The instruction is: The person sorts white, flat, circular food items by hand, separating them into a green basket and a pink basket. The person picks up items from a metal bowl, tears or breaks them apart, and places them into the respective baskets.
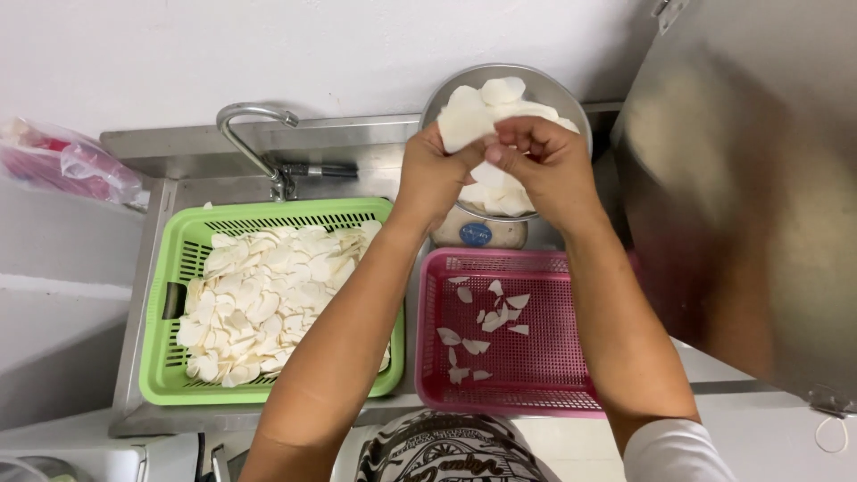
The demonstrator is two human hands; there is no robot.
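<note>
My left hand (430, 174) and my right hand (546, 165) are raised together over a round metal bowl (571, 105) piled with white slices. Both hands grip a bunch of white slices (466, 118) between them, above the pile in the bowl. The bowl rests on a kitchen scale (476, 233) at the back of the sink. Below my hands sits a pink basket (536, 361) with a few slices scattered on its floor. To the left, a green basket (178, 268) is heaped with white slices (259, 299).
A curved metal faucet (254, 143) stands behind the green basket. A large steel surface (759, 196) fills the right side. A plastic bag (71, 162) lies on the ledge at far left. The steel sink rim (129, 295) runs along the left.
</note>
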